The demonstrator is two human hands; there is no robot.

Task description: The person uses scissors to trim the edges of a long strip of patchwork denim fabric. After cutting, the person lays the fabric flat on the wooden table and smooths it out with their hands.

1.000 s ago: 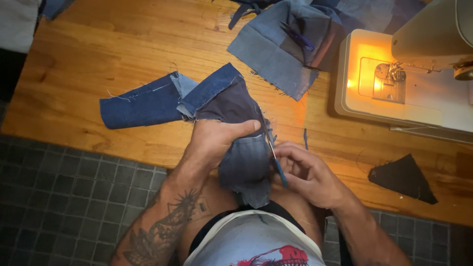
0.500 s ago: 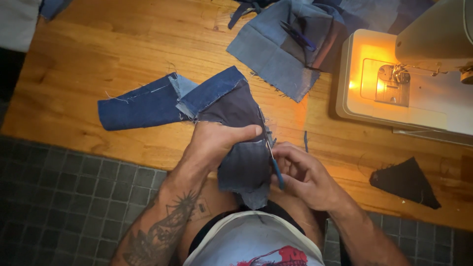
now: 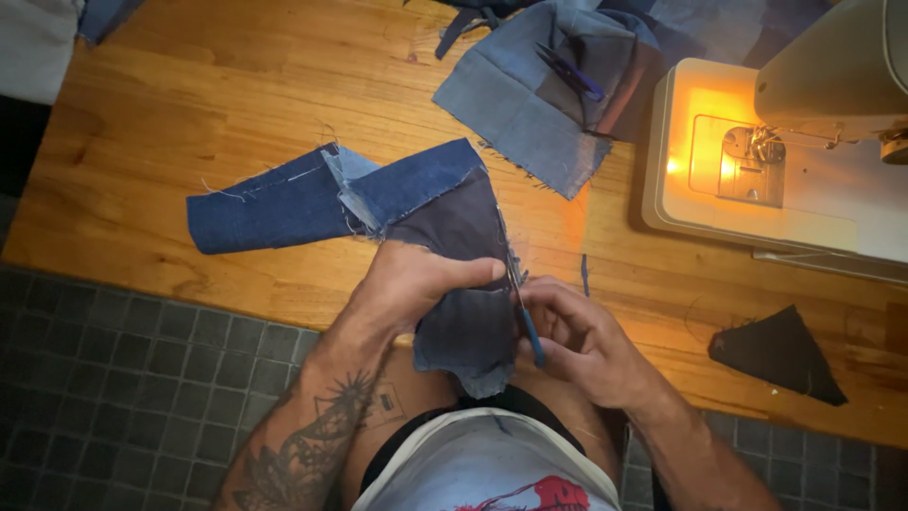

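Observation:
A pieced strip of blue and dark denim (image 3: pixel 312 199) lies across the near edge of the wooden table (image 3: pixel 236 85), its dark end hanging toward my lap. My left hand (image 3: pixel 416 284) pinches that dark end, thumb stretched along the fabric. My right hand (image 3: pixel 582 341) holds a thin blue-handled tool (image 3: pixel 530 326), likely a seam ripper, with its metal tip at the fabric's right seam edge. Both hands sit close together at the table's front edge.
A sewing machine (image 3: pixel 785 161) with its lamp lit stands at the right. A pile of denim pieces (image 3: pixel 549 85) with blue-handled scissors (image 3: pixel 572 71) on top lies at the back. A dark triangular fabric scrap (image 3: pixel 776 355) rests at the right front. Grey tiled floor (image 3: pixel 123 397) lies below.
My hands and the fabric stay almost in place. The right hand with the tool has shifted slightly along the seam.

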